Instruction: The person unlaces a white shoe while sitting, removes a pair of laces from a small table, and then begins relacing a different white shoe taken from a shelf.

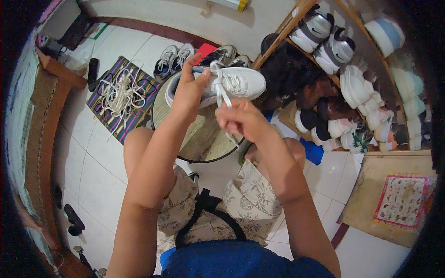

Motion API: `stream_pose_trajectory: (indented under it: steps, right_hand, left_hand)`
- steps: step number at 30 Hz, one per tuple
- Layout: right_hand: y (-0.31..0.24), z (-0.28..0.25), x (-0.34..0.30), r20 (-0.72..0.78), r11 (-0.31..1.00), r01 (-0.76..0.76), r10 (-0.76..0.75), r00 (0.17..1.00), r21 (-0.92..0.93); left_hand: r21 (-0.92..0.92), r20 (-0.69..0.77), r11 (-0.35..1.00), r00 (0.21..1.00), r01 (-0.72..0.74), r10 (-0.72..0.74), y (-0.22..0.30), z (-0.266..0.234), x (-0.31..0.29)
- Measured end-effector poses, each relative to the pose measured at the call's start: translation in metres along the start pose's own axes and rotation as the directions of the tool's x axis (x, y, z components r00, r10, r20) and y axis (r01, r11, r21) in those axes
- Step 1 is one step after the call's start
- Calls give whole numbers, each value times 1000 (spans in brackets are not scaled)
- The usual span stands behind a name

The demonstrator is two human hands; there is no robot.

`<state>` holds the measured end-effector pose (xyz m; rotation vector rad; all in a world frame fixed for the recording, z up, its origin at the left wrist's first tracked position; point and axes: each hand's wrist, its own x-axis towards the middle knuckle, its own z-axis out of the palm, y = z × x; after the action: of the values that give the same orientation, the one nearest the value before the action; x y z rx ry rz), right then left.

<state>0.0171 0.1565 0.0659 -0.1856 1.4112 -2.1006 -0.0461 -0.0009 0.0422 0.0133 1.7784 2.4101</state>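
Note:
A white sneaker [248, 82] with a grey lining lies over a round woven stool [192, 146], its toe to the right. White laces run through its lower eyelets. My left hand [189, 88] grips the sneaker at its ankle opening, thumb near the tongue. Just below the shoe, my right hand [238, 119] is closed on a white shoelace [223, 95], which stretches up to the upper eyelets. The loose end of that lace hangs beneath my right hand over the stool's edge.
A tangle of white laces [123, 92] covers a striped mat [111, 116] on the left. Pairs of sneakers [174, 60] stand behind the stool by the wall. At right, a wooden rack [345, 83] holds many shoes; a beige mat [371, 185] lies before it.

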Motion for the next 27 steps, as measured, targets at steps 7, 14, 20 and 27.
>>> stream_pose_trajectory:
  steps: [7, 14, 20, 27]
  right_hand:
    - [-37, -46, -28, -293, 938, 327, -348, 891, -119]
    - [-68, -79, -74, -49, 402, 633, -819, 571, 662]
    - [-46, -90, -59, -437, 848, 506, -399, 806, 160]
    - [8, -4, 1, -339, 357, -145, -575, 744, -923]
  left_hand:
    - [74, 31, 997, 1000, -3, 0, -10, 8, 8]
    - [6, -34, 997, 996, 81, -80, 2, -1, 11]
    - [109, -12, 990, 996, 92, -91, -10, -3, 14]
    - [89, 13, 996, 999, 30, -31, -5, 0, -7]
